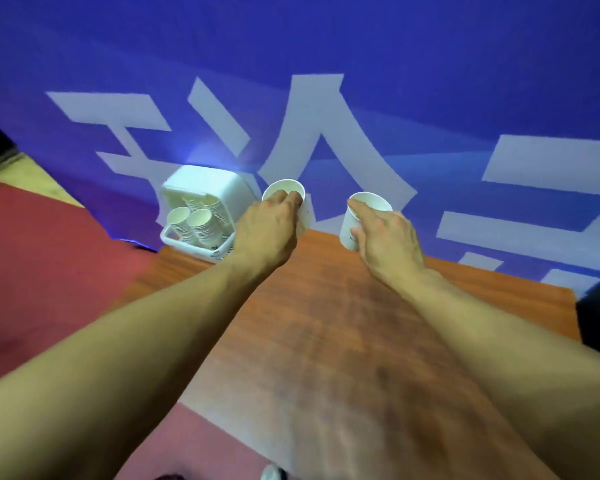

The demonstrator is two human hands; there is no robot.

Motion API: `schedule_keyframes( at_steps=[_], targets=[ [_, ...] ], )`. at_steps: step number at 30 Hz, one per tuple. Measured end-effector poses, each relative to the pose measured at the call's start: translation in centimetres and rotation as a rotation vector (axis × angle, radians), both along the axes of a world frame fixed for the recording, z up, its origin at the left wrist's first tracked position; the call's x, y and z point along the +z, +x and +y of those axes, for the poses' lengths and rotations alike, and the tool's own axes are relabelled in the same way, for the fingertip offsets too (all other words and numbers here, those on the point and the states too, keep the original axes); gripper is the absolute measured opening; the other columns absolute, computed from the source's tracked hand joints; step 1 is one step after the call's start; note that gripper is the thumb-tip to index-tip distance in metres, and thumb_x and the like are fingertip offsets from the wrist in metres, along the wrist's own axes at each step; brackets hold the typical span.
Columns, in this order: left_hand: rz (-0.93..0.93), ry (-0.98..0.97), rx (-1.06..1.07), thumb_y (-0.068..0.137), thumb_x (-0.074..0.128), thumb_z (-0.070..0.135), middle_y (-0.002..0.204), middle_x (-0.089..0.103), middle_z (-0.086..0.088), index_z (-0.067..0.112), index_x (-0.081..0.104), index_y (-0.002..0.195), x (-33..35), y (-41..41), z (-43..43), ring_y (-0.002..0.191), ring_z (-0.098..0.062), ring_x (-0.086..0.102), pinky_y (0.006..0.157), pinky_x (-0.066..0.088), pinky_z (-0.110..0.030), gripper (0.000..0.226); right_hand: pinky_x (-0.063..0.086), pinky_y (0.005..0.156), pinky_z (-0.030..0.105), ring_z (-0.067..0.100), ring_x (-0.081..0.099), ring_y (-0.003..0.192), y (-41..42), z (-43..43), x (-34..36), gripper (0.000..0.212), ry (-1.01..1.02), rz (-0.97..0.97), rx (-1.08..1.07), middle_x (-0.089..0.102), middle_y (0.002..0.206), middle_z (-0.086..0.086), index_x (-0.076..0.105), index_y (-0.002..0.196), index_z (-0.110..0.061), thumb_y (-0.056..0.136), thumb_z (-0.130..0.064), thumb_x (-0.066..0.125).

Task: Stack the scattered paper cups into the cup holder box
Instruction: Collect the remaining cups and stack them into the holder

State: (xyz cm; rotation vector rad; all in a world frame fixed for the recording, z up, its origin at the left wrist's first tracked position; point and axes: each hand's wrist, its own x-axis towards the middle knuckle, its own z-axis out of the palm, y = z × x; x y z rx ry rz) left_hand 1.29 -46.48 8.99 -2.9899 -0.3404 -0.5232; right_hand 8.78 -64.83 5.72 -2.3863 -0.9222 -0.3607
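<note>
The left hand [269,226] pinches a white cup [307,211] at its rim, just right of the box [205,180]. The right hand [390,239] grips a second cup [350,225] by its side. Both cups are mouth up near the far edge of the wooden table [326,323]. Cup stacks [196,223] sit in the open white box. A blue banner [326,46] hangs behind.

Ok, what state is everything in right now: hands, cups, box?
left hand: grips the left cup at its rim.
left cup: upright, mouth up, held.
right hand: grips the right cup's side.
right cup: mouth up, slightly tilted, held.
cup holder box: open, partly filled with nested cup stacks.
</note>
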Motion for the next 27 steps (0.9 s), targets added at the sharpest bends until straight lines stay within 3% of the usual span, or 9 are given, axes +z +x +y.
schedule_keyframes(
  at_steps=[9, 12, 19, 24, 27],
  targets=[
    [-0.144, 0.054, 0.255, 0.089, 0.054, 0.010, 0.107, 0.059, -0.008, 0.016, 0.055, 0.116, 6.6, -12.4, 11.3, 0.087, -0.039, 0.059, 0.059, 0.035, -0.038, 0.027, 0.045, 0.064, 0.040, 0.041, 0.055, 0.083, -7.4, 13.8, 8.5, 0.035, -0.023, -0.210, 0.302, 0.065, 0.096, 0.015, 0.051, 0.123, -0.023, 0.089, -0.018, 0.056],
    [-0.172, 0.058, 0.317, 0.088, 0.057, 0.013, 0.106, 0.059, -0.007, 0.017, 0.054, 0.116, 8.1, -16.1, 15.2, 0.083, -0.039, 0.060, 0.058, 0.038, -0.038, 0.028, 0.037, 0.061, 0.034, 0.038, 0.054, 0.082, -9.9, 18.3, 10.8, 0.030, -0.044, -0.250, 0.356, 0.063, 0.094, 0.015, 0.050, 0.120, -0.023, 0.090, -0.019, 0.053],
    [-0.192, 0.064, 0.380, 0.089, 0.057, 0.013, 0.109, 0.059, -0.008, 0.018, 0.055, 0.116, 10.1, -21.8, 22.8, 0.082, -0.039, 0.061, 0.057, 0.041, -0.037, 0.028, 0.035, 0.060, 0.032, 0.036, 0.054, 0.080, -15.3, 27.2, 13.4, 0.030, -0.085, -0.333, 0.390, 0.064, 0.092, 0.013, 0.047, 0.120, -0.026, 0.091, -0.022, 0.052],
    [-0.184, 0.030, 0.349, 0.090, 0.057, 0.014, 0.110, 0.059, -0.008, 0.019, 0.054, 0.116, 10.3, -22.9, 27.3, 0.083, -0.039, 0.062, 0.061, 0.049, -0.038, 0.027, 0.032, 0.058, 0.031, 0.030, 0.040, 0.071, -17.5, 31.4, 13.9, 0.030, -0.108, -0.353, 0.332, 0.061, 0.087, 0.014, 0.049, 0.117, -0.026, 0.089, -0.017, 0.055],
    [-0.167, 0.009, 0.301, 0.090, 0.057, 0.013, 0.108, 0.060, -0.009, 0.018, 0.054, 0.115, 9.9, -22.8, 28.8, 0.083, -0.038, 0.062, 0.063, 0.052, -0.041, 0.026, 0.034, 0.059, 0.031, 0.033, 0.048, 0.077, -18.0, 33.1, 13.4, 0.031, -0.112, -0.340, 0.308, 0.062, 0.093, 0.014, 0.048, 0.120, -0.025, 0.090, -0.018, 0.053]
  ],
)
